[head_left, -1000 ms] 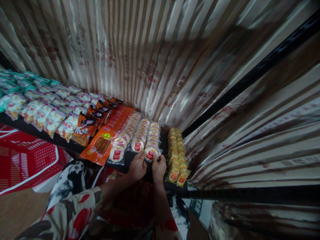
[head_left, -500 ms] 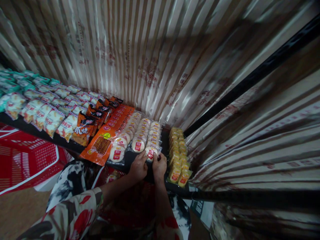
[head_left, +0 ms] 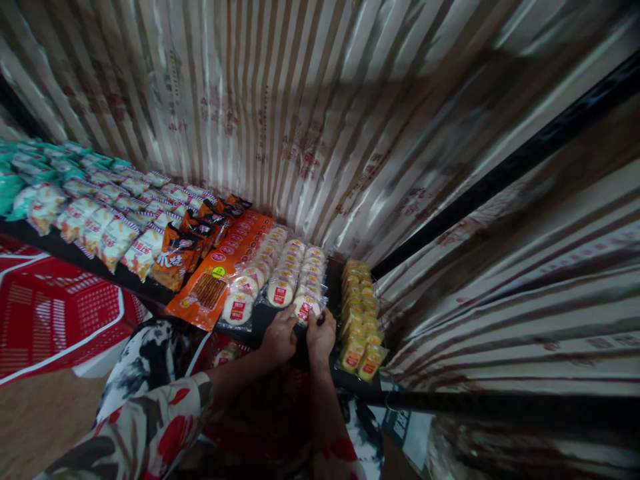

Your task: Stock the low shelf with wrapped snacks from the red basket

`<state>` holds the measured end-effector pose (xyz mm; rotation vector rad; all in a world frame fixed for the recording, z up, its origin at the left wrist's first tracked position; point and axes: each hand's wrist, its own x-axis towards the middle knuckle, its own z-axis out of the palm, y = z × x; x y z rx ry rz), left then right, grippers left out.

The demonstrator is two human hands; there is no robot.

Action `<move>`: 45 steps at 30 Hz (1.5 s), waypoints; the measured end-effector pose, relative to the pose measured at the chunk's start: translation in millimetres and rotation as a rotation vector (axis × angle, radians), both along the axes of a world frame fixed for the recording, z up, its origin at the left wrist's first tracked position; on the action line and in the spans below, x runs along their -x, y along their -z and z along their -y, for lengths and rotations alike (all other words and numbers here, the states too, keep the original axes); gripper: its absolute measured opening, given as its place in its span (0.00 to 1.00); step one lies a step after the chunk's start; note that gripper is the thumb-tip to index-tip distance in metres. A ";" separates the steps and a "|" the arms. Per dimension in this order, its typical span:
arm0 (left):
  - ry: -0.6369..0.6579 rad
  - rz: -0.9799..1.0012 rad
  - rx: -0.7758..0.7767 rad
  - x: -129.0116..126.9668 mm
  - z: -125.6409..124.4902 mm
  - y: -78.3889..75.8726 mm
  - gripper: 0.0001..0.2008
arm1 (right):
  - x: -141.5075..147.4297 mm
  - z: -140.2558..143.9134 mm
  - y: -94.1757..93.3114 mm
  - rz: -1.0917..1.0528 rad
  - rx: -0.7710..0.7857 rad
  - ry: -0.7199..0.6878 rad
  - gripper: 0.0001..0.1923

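On a dark shelf (head_left: pixel 260 320), rows of round white rice crackers in clear packets with red labels lean one behind another. At the front of the right-hand row is one rice cracker packet (head_left: pixel 305 310). My left hand (head_left: pixel 280 337), fingers bent and close together, is at the packet's left lower edge; its fingertips are partly hidden. The thumb and fingers of my right hand (head_left: pixel 321 337) pinch the same packet at its lower right. Another rice cracker packet (head_left: pixel 238 308) stands at the front of the left row.
Yellow snack packets (head_left: pixel 361 327) stand in two rows on the right. Leftward are an orange bag of sticks (head_left: pixel 207 290), orange-black bags (head_left: pixel 175 260), white bags (head_left: pixel 117 237) and green bags (head_left: pixel 10 190). Red baskets (head_left: pixel 60 313) sit below. A striped curtain (head_left: pixel 280 120) and black pole (head_left: pixel 500 167) are behind.
The view has shifted slightly, so the shelf appears a little further right and lower. Both hands stay at the same rice cracker packet, the left fingers slightly lower on its edge.
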<state>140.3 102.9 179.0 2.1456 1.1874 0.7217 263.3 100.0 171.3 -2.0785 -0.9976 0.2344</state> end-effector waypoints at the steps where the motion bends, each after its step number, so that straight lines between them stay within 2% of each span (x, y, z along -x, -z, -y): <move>1: 0.003 -0.003 0.002 0.2 0.4 -1.4 0.23 | 1.3 1.0 -0.5 -0.004 -0.016 0.001 0.30; 7: 0.002 0.011 0.015 1.3 4.2 -5.6 0.24 | 9.8 10.3 4.6 -0.047 -0.138 -0.034 0.32; 15: -0.023 0.087 -0.022 9.6 12.4 -7.9 0.19 | 35.0 27.8 2.2 0.076 -0.255 -0.011 0.23; 20: 0.032 0.151 -0.053 28.7 27.7 -7.0 0.16 | 61.7 45.8 8.1 0.035 -0.322 -0.112 0.19; 25: 0.076 0.201 0.025 55.9 49.9 1.5 0.13 | 84.8 71.5 15.2 -0.037 -0.282 -0.319 0.18; 30: 0.035 0.174 0.097 86.4 74.7 16.3 0.13 | 106.7 97.4 25.5 -0.015 -0.253 -0.459 0.18; 33: 0.008 0.194 0.084 103.4 82.9 18.6 0.13 | 119.1 104.1 27.0 0.003 -0.264 -0.512 0.18; 36: -0.066 0.229 0.030 115.5 78.4 10.7 0.13 | 129.6 95.5 16.5 -0.007 -0.280 -0.561 0.17; 41: -0.401 0.224 -0.062 119.3 49.3 -10.8 0.18 | 140.6 51.4 -8.1 -0.008 -0.234 -0.491 0.19; 45: -0.556 0.218 -0.055 117.2 27.6 -11.4 0.21 | 144.2 23.0 -11.4 0.000 -0.105 -0.425 0.22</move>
